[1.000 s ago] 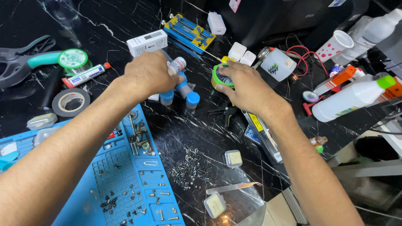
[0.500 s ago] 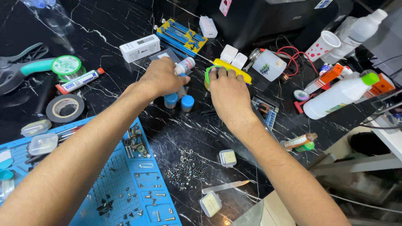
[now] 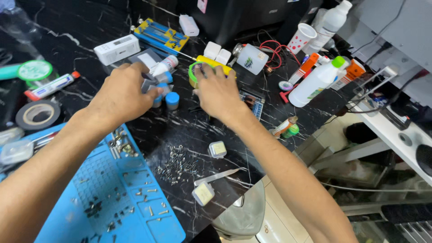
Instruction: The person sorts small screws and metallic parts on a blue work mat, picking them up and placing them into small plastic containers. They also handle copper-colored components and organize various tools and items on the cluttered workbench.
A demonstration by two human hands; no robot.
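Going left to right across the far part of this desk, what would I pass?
Green tape dispenser → white box → left hand → right hand → paper cup → white bottle with green cap

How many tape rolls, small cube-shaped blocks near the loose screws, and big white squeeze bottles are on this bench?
Tape rolls: 3 (black roll, green roll, green-yellow roll under the right hand)
Small cube blocks: 2 (upper cube, lower cube)
White squeeze bottles: 2 (green-capped bottle, white-capped bottle)
Total: 7
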